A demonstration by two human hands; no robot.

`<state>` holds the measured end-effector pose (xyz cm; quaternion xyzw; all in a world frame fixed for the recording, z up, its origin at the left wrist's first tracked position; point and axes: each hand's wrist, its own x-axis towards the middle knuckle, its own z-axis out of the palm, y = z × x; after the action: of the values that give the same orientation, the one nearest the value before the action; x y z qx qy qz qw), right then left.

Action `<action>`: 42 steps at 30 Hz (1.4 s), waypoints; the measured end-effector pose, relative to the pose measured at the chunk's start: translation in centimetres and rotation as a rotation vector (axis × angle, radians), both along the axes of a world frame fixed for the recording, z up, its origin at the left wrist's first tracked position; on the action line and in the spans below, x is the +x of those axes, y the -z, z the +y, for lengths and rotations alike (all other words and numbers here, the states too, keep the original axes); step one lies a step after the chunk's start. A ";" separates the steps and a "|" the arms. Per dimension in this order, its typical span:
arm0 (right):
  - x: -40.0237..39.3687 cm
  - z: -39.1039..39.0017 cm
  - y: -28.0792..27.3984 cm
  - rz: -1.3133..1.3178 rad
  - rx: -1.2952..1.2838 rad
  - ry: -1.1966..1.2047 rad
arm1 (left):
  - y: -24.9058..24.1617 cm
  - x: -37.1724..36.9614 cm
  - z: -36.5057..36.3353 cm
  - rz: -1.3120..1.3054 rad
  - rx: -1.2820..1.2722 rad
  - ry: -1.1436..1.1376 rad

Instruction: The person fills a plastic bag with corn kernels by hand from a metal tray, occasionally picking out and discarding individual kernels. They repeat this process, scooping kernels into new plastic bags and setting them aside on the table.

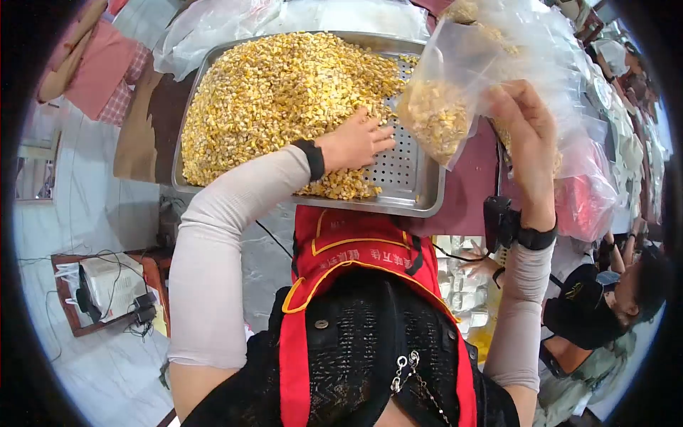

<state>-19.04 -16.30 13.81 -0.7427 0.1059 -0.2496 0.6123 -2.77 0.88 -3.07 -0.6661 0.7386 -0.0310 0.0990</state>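
A metal tray (435, 186) with a perforated bottom holds a large heap of yellow kernels (284, 92). My left hand (357, 141) rests on the heap's right edge, fingers spread over the kernels and the bare perforated metal. My right hand (525, 117) pinches the edge of a clear plastic bag (437, 117) at the tray's right side. Some kernels lie in the bottom of that bag, which hangs tilted over the tray's rim.
Clear plastic sheeting (213, 32) lies behind the tray. More filled bags and a pink bag (587, 196) are at the right. A person in black (587, 306) is at the lower right, another person's arm (62, 64) at the upper left. A box (114, 285) sits at the left.
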 end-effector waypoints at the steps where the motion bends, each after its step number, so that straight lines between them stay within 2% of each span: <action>1: 0.2 0.4 0.1 0.027 -0.028 0.010 | -0.5 1.0 0.7 0.021 -0.022 -0.031; 4: 1.1 0.9 0.7 0.056 -0.141 -0.059 | -1.0 4.3 2.1 0.005 -0.071 -0.119; 10: 2.5 1.0 3.1 0.062 -0.052 -0.097 | -4.4 7.8 5.6 -0.015 0.045 -0.364; 12: 2.6 1.1 3.7 0.048 -0.019 -0.104 | -5.1 8.0 7.0 0.110 0.005 -0.545; 13: 2.5 1.3 4.0 0.068 -0.068 -0.067 | -5.5 7.9 7.3 0.086 0.011 -0.572; 16: 2.4 1.1 4.3 0.111 -0.123 -0.014 | -5.6 5.8 7.0 -0.033 -0.041 -0.532; 17: 2.3 0.9 4.4 0.127 -0.123 -0.001 | -4.3 5.2 6.4 -0.073 -0.132 -0.417; 19: 2.5 0.7 4.3 0.108 -0.085 0.008 | -4.3 2.3 3.9 0.044 0.043 -0.315; 20: 2.5 0.6 4.2 0.086 -0.047 0.016 | -3.2 1.2 3.2 0.043 0.042 -0.315; 22: 2.3 0.5 3.8 0.112 -0.067 0.039 | -0.1 -0.5 2.5 0.036 0.002 0.065; 26: 1.6 -0.2 4.2 0.120 -0.063 0.058 | 0.9 0.9 4.2 -0.005 -0.105 0.061; 30: 1.8 0.1 4.4 0.096 -0.022 -0.003 | -3.5 3.0 5.7 -0.014 -0.021 -0.102; 32: 2.0 0.5 4.4 0.078 -0.016 -0.007 | -4.5 4.3 6.1 -0.047 0.040 -0.273; 33: 2.1 0.7 4.5 0.058 -0.015 -0.008 | -4.6 4.9 6.7 -0.086 -0.086 -0.237; 34: 2.2 0.9 4.5 0.058 -0.014 -0.005 | -4.4 5.2 7.2 -0.086 -0.085 -0.234; 37: 2.0 1.0 4.8 0.058 0.035 -0.003 | -5.1 5.2 7.5 0.035 -0.147 -0.377; 40: 1.7 0.8 6.0 0.062 -0.081 -0.020 | -4.4 5.4 7.7 0.094 -0.284 -0.399; 42: 1.1 0.9 6.4 0.214 -0.249 -0.004 | -3.9 5.4 7.8 0.073 -0.296 -0.376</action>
<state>-17.95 -15.43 7.42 -0.8352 0.1374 -0.1791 0.5014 2.61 8.68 0.81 -0.7997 0.5923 -0.0960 -0.0223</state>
